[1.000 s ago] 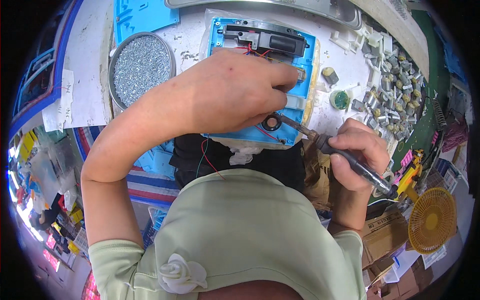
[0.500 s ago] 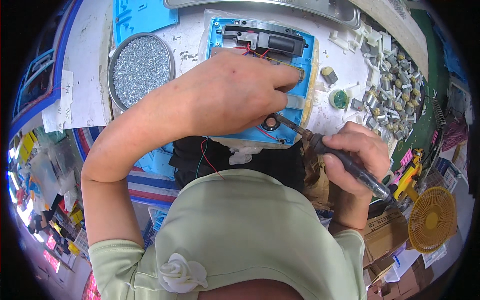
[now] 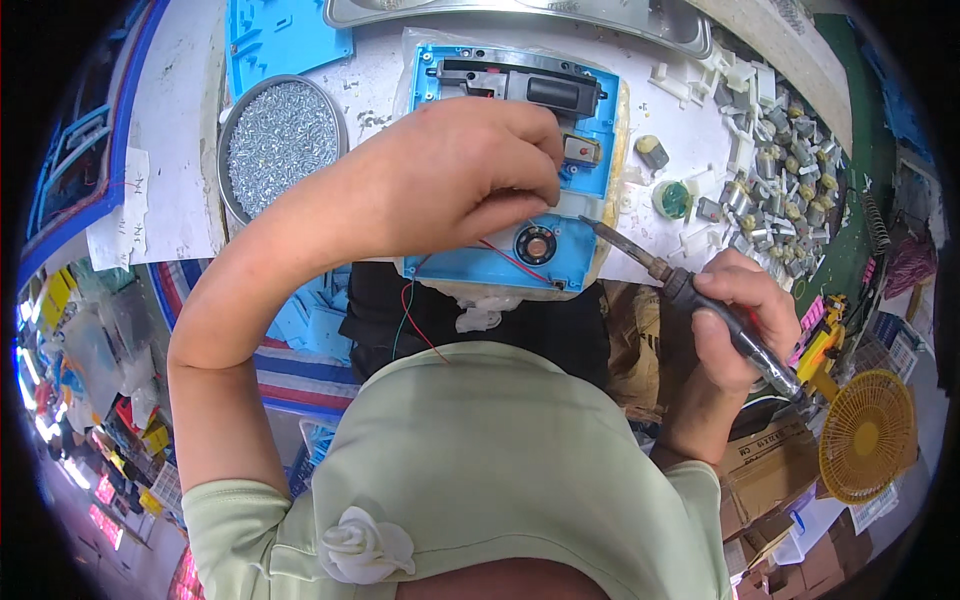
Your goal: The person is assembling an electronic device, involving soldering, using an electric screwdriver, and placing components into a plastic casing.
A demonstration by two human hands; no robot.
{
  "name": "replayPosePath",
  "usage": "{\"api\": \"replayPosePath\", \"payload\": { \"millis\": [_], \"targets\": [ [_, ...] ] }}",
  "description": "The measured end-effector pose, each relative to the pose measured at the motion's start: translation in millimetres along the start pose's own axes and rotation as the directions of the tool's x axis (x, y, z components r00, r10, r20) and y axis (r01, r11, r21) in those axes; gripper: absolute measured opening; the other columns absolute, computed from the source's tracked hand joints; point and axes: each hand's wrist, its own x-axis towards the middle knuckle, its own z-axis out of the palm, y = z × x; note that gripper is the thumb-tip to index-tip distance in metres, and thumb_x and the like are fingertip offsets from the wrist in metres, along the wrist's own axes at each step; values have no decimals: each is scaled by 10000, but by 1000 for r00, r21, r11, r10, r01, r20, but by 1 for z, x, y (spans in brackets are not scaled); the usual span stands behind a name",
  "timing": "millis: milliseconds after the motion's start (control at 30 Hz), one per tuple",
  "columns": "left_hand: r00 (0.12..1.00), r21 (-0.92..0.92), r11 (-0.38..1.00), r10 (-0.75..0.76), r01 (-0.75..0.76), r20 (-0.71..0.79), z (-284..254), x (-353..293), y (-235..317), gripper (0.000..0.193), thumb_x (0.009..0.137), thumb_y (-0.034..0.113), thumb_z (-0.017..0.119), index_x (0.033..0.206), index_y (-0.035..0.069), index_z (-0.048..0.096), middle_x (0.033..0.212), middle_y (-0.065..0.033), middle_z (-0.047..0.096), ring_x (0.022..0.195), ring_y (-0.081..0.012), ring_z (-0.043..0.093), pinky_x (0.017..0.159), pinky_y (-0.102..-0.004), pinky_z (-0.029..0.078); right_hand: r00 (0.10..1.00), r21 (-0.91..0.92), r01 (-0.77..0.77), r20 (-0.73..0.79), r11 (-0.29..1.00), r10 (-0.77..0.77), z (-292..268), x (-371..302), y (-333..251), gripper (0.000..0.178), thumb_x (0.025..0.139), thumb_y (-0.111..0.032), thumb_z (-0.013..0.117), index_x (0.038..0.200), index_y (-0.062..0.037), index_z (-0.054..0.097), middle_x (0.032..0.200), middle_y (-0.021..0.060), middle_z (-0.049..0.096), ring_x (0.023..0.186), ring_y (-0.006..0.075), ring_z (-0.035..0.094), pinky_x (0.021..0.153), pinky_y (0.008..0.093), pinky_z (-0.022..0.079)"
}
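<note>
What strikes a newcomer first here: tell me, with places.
The blue casing at upper centre probably stands out, the left hand over it and the right hand holding a soldering iron angled toward it. A round pan of silvery metal pieces sits to its left, a heap of grey metal parts to its right.

Cardboard box [image 3: 768,468], lower right of frame: dark printed characters, letters legible in part, running at a slant. Paper slip [image 3: 130,210], left of frame: short handwritten dark marks, too small to read reliably. Brown wrapping [image 3: 635,350], right of centre: bold dark print, partly visible. White sheet [image 3: 872,511], lower right: fine dark print, illegible.
</note>
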Motion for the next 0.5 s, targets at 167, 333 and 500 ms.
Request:
{"api": "replayPosePath", "payload": {
  "millis": [167,333,500],
  "targets": [
    [990,36,999,22,-18,-136,5,-1,3,177,802,-15,737,971,35,724,939,-105,663,837,-293,668,710,-360,534,999,10,11,-41,1000,-10,-6,-5,6,269,752,-82,779,948,77,686,695,118,653,546,157,547,495,264,371],
    [958,124,991,-15,53,-288,16,-2,8,197,794,-24,750,983,32,732,928,-105,684,831,-291,686,728,-349,551,997,22,15,-73,1000,-13,-6,-9,10,278,760,-88,781,957,80,680,716,126,659,565,160,557,508,263,381],
    [932,162,979,-62,127,-357,14,-2,12,203,789,-37,756,976,39,736,911,-115,699,817,-293,695,712,-346,562,997,18,32,-76,999,-31,-6,-10,12,269,769,-91,780,955,76,679,712,120,654,568,162,558,513,261,380]
  ]
}}
